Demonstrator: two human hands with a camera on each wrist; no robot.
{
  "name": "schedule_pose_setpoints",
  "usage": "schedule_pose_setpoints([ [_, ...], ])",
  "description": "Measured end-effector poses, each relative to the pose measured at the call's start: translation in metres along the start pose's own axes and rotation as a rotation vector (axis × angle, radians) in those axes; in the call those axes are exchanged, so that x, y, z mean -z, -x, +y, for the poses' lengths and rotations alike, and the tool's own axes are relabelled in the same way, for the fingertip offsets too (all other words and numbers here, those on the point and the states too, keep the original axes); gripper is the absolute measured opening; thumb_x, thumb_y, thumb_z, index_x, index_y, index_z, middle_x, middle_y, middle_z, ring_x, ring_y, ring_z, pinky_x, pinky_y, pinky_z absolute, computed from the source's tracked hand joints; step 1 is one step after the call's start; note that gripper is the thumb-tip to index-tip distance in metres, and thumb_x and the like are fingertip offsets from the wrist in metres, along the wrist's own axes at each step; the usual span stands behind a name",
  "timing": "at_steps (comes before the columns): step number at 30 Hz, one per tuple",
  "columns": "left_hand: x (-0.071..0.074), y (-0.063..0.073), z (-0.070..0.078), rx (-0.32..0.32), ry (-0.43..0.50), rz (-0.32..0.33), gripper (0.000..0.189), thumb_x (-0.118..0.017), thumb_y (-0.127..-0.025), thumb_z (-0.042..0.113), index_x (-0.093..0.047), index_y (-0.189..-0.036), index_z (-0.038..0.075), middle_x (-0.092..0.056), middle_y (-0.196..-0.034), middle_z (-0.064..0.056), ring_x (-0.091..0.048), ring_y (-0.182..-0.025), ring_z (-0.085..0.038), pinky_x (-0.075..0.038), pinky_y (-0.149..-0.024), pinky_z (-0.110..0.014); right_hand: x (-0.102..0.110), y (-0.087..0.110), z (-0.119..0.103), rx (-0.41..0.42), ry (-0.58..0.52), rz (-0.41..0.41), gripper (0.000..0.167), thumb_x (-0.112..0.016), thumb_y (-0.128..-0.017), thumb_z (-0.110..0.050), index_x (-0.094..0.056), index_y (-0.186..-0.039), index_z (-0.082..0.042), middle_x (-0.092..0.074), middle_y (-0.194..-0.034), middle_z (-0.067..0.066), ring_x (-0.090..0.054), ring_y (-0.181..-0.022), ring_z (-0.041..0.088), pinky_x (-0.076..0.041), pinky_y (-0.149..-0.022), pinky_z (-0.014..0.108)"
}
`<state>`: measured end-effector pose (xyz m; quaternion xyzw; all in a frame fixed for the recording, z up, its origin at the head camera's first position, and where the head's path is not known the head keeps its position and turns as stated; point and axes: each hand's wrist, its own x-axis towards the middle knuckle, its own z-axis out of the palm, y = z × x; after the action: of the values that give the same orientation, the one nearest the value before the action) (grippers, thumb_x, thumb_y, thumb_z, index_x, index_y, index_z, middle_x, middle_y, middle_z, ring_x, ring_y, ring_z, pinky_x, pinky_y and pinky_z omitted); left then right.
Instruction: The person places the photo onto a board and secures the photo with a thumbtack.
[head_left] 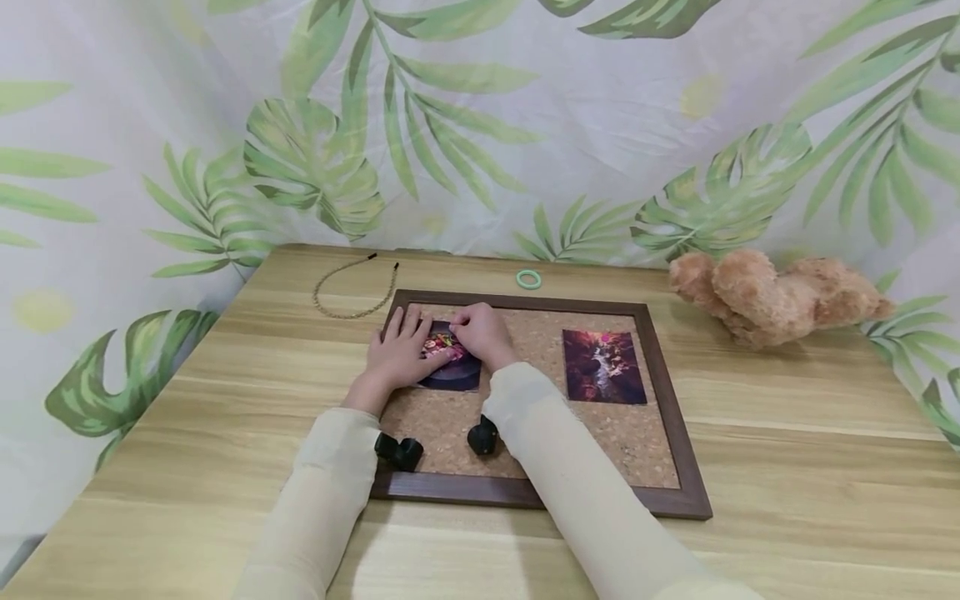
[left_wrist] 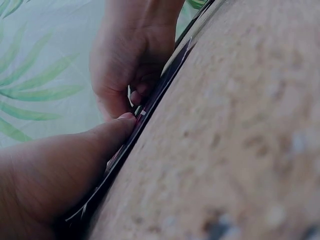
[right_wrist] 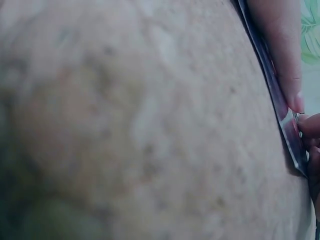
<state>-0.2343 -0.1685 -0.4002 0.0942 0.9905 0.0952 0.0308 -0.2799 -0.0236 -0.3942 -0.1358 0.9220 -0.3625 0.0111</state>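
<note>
A cork board [head_left: 442, 429] in a dark wooden frame lies flat on the table. My left hand [head_left: 401, 354] rests spread over a dark photo [head_left: 457, 375] with a bright, colourful middle, at the board's left; its fingers are straight. At the photo's upper right part my right hand [head_left: 483, 333] is curled, thumb and finger pinching a tiny thin thing, like a pin, against the print. My left thumb's tip lies right by those fingers in the left wrist view. A second photo [head_left: 603, 367], dark with purple and orange, lies on the board's right side.
Behind the board a green ring [head_left: 528, 279] lies on the wooden table [head_left: 232, 417]. A thin braided cord [head_left: 318, 292] with black ends curves at the back left. A fluffy brown plush toy [head_left: 780, 296] lies at the back right, before a leaf-patterned cloth [head_left: 465, 150].
</note>
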Motion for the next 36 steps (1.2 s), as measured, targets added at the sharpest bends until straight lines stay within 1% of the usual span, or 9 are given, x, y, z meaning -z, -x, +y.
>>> schedule_pose_setpoints([
  [5,-0.001,0.0,0.0,0.0,0.008,0.001,0.076,-0.036,-0.082,0.059,-0.019,-0.139,0.011,-0.006,-0.142,-0.013,0.003,-0.127,-0.032,-0.009,-0.092,-0.057,0.0,0.001,-0.001,0.002,0.049,-0.019,0.011,-0.06,-0.079,-0.017,-0.067,-0.072,-0.014,-0.06,-0.074,-0.004,-0.053,-0.069,0.012,-0.04,-0.06,0.025],
  [12,-0.001,0.002,-0.004,0.02,0.011,-0.009,0.076,-0.038,-0.082,0.058,-0.019,-0.138,0.01,-0.007,-0.142,-0.013,0.002,-0.127,-0.031,-0.008,-0.093,-0.057,-0.005,0.005,0.002,0.036,-0.021,0.006,0.014,-0.061,-0.08,-0.022,-0.07,-0.086,-0.013,-0.063,-0.09,-0.003,-0.056,-0.085,0.012,-0.042,-0.071,0.025],
  [16,-0.007,0.0,-0.008,0.002,0.037,0.013,0.081,-0.031,-0.079,0.065,-0.017,-0.139,0.012,-0.003,-0.143,-0.011,0.006,-0.127,-0.029,-0.005,-0.093,-0.057,-0.008,0.006,0.005,0.023,-0.044,0.055,0.013,-0.061,-0.081,-0.023,-0.069,-0.086,-0.015,-0.063,-0.085,-0.004,-0.056,-0.08,0.012,-0.042,-0.068,0.025],
  [19,-0.006,0.0,-0.007,-0.002,0.05,0.021,0.085,-0.028,-0.077,0.069,-0.017,-0.139,0.012,-0.003,-0.143,-0.011,0.007,-0.127,-0.029,-0.005,-0.092,-0.058,-0.009,0.006,0.006,0.007,-0.061,0.076,0.01,-0.061,-0.08,-0.022,-0.067,-0.084,-0.016,-0.062,-0.078,-0.005,-0.055,-0.073,0.01,-0.041,-0.063,0.025],
  [22,-0.006,-0.001,-0.007,0.001,0.033,0.022,0.081,-0.032,-0.079,0.066,-0.018,-0.139,0.012,-0.004,-0.143,-0.011,0.005,-0.127,-0.03,-0.006,-0.093,-0.057,-0.009,0.005,0.007,-0.002,-0.076,0.092,0.007,-0.062,-0.079,-0.021,-0.065,-0.08,-0.016,-0.06,-0.076,-0.006,-0.053,-0.07,0.01,-0.04,-0.061,0.025],
  [23,0.0,0.001,-0.003,0.012,0.027,0.006,0.079,-0.035,-0.08,0.062,-0.02,-0.138,0.01,-0.006,-0.142,-0.012,0.002,-0.127,-0.031,-0.007,-0.093,-0.057,-0.009,0.005,0.007,-0.005,-0.077,0.094,0.006,-0.062,-0.079,-0.021,-0.065,-0.079,-0.016,-0.06,-0.076,-0.006,-0.053,-0.069,0.01,-0.04,-0.061,0.025],
  [25,0.001,0.001,-0.002,0.008,0.013,0.012,0.077,-0.037,-0.082,0.059,-0.021,-0.138,0.01,-0.008,-0.142,-0.014,0.0,-0.127,-0.032,-0.009,-0.093,-0.057,-0.008,0.005,0.007,-0.009,-0.078,0.097,0.005,-0.062,-0.078,-0.02,-0.064,-0.077,-0.016,-0.059,-0.077,-0.006,-0.053,-0.07,0.01,-0.039,-0.061,0.026],
  [30,0.002,0.0,-0.001,-0.001,0.011,0.017,0.076,-0.038,-0.082,0.058,-0.022,-0.138,0.01,-0.008,-0.142,-0.014,0.0,-0.127,-0.032,-0.01,-0.092,-0.057,-0.004,0.004,0.004,-0.011,-0.018,0.076,0.006,-0.061,-0.078,-0.019,-0.064,-0.074,-0.016,-0.059,-0.076,-0.006,-0.052,-0.068,0.011,-0.039,-0.058,0.025],
  [36,0.002,0.0,0.001,-0.004,0.016,0.012,0.076,-0.039,-0.082,0.058,-0.022,-0.138,0.009,-0.009,-0.142,-0.014,0.001,-0.127,-0.031,-0.01,-0.092,-0.057,0.002,0.004,-0.004,-0.046,0.073,0.015,0.007,-0.057,-0.075,-0.016,-0.062,-0.069,-0.016,-0.056,-0.07,-0.005,-0.051,-0.064,0.013,-0.038,-0.052,0.027],
])
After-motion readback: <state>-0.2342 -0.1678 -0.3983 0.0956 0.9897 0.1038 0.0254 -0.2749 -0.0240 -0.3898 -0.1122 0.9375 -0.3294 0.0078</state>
